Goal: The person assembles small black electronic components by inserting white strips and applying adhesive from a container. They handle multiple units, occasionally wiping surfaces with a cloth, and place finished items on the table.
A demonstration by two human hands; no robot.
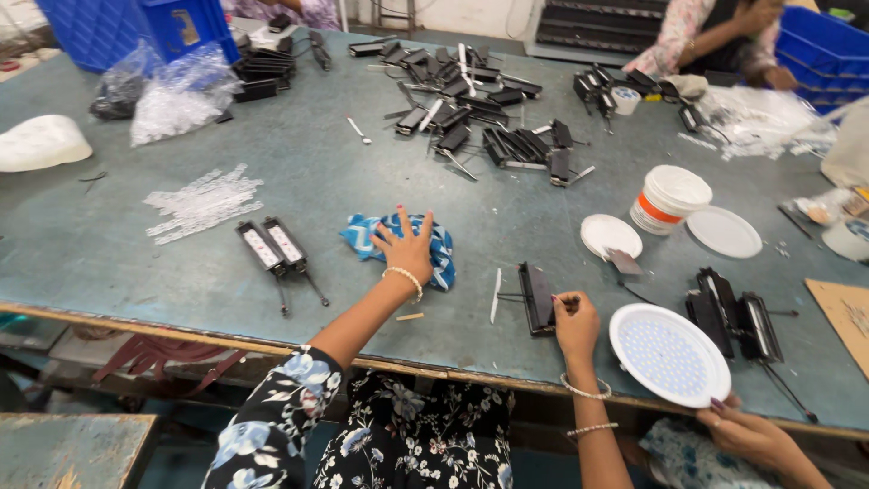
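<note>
My left hand (pixel 405 246) lies flat with fingers spread on a crumpled blue-and-white cloth (pixel 440 256) near the middle of the grey-green table (pixel 109 254). My right hand (pixel 576 323) is curled around the near end of a black rectangular module (pixel 538 295) lying close to the front edge. A thin white strip (pixel 495 295) rests just left of that module. Two more black modules with white faces (pixel 272 245) lie to the left of the cloth.
Another person's hand (pixel 747 435) holds a round white dotted panel (pixel 669 353) at the lower right. White tubs and lids (pixel 670 197) stand right of centre. Several black modules (pixel 493 136) are heaped at the back, near plastic bags (pixel 176 100) and blue crates (pixel 127 27).
</note>
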